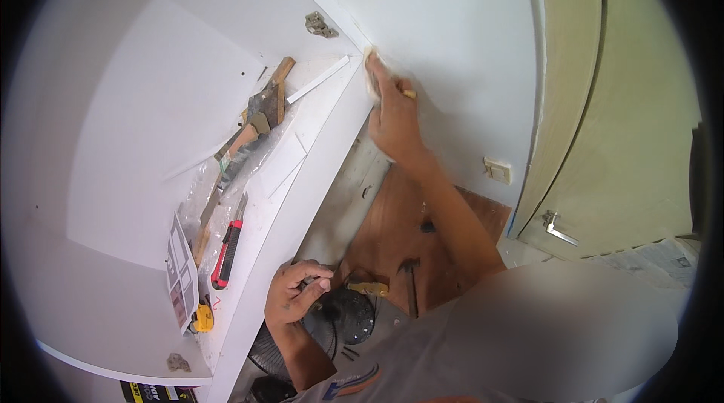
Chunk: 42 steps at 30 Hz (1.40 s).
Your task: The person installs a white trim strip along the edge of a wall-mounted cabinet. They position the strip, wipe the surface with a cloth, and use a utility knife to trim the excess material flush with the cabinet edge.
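My right hand (396,120) is closed around a cream, cloth-like pad (371,79), pressed at the corner where the white cabinet's front edge (302,199) meets the white wall (460,49). A small yellowish piece (409,94) sticks out by its fingers; its kind is unclear. Lower down, my left hand (296,294) is by the cabinet's front edge. Its fingers are curled, with the thumb near the fingertips, and whatever they hold, if anything, cannot be made out. On the cabinet panel lie a red-and-black utility knife (228,252) and a yellow tape measure (204,318).
Wooden-handled tools (264,109), clear plastic, white strips (318,80) and a printed sheet (181,275) lie inside the cabinet. Below are a hammer (411,286), a yellow-handled tool (368,288) and a dark fan-like object (290,350). A door with a lever handle (559,229) stands right.
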### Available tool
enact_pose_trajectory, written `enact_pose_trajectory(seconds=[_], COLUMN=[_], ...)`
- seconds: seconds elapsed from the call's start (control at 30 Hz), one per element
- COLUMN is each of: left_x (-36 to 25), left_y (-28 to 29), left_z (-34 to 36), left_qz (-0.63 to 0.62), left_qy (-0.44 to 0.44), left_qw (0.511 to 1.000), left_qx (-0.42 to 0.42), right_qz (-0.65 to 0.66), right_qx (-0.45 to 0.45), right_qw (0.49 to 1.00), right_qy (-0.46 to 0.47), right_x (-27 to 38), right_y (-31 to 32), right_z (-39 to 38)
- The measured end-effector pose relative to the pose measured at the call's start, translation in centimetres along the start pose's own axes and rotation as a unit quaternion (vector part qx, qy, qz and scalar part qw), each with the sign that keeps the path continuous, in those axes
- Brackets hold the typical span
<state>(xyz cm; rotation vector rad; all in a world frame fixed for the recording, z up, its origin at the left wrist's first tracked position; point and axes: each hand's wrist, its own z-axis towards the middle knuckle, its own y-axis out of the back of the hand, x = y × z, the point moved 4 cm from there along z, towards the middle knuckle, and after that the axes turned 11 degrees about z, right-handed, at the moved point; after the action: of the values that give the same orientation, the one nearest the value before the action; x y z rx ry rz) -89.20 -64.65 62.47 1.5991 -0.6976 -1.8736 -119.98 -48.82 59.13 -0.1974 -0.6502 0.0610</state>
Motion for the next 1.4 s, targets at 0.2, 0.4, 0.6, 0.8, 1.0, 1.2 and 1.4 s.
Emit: enact_pose_trajectory(seconds=[0.2, 0.4, 0.6, 0.8, 1.0, 1.2, 1.4], left_x=[0.5, 0.2, -1.4, -6.8, -6.5, -4.4, -4.0], left_y=[-0.3, -0.3, -0.7, 1.4, 3.9, 4.3, 4.5], left_z=[0.0, -0.7, -0.5, -3.6, -6.5, -6.4, -6.4], left_qz=[-0.036, -0.053, -0.076, 0.032, 0.271, 0.298, 0.286], left_qy=[0.031, 0.035, 0.005, -0.058, -0.136, -0.086, -0.094], left_qw=[0.999, 0.998, 0.995, 0.97, 0.869, 0.86, 0.858], left_qx=[-0.001, -0.025, -0.064, -0.234, -0.391, -0.405, -0.417], right_qz=[-0.032, -0.021, -0.019, -0.036, -0.01, 0.01, 0.067], right_qx=[0.003, 0.027, -0.003, 0.003, 0.009, 0.002, -0.011], right_qw=[0.999, 0.997, 0.999, 0.998, 0.998, 0.997, 0.993], right_qy=[-0.026, -0.067, -0.034, -0.06, -0.056, -0.079, -0.097], right_x=[-0.8, 0.2, 0.0, 0.4, 1.1, 0.2, 0.0], right_y=[0.1, -0.1, -0.9, -0.7, -0.1, -0.2, 0.1], right_z=[0.8, 0.6, -0.5, -0.4, -0.4, 0.7, 1.3])
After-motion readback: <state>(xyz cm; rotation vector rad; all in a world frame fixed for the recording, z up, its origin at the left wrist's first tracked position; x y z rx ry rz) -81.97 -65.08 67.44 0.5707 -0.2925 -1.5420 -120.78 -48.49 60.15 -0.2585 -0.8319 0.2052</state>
